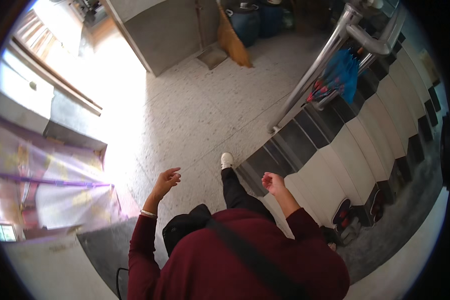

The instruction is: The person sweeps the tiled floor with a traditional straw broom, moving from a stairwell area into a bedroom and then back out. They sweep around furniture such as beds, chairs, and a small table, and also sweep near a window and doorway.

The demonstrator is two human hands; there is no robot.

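Left hand (166, 185) over speckled floor (185, 115), fingers (173, 171) parted; right hand (273, 184) near stairs (325, 172), fingers loosely curled

Maroon long-sleeved top (200, 265), black diagonal strap (247, 250), black bag (177, 231), black trousers (237, 192), white shoe (226, 160), pale bangle (148, 214) at left wrist

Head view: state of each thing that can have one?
Bare left hand, fingers partly bent, nothing visible in it
Bare right hand, fingers curled, nothing visible in it
Blue-and-red fabric umbrella, loosely folded
Tan straw broom, bristles down
White low shoe, worn
Dark red-trimmed shoes, unworn
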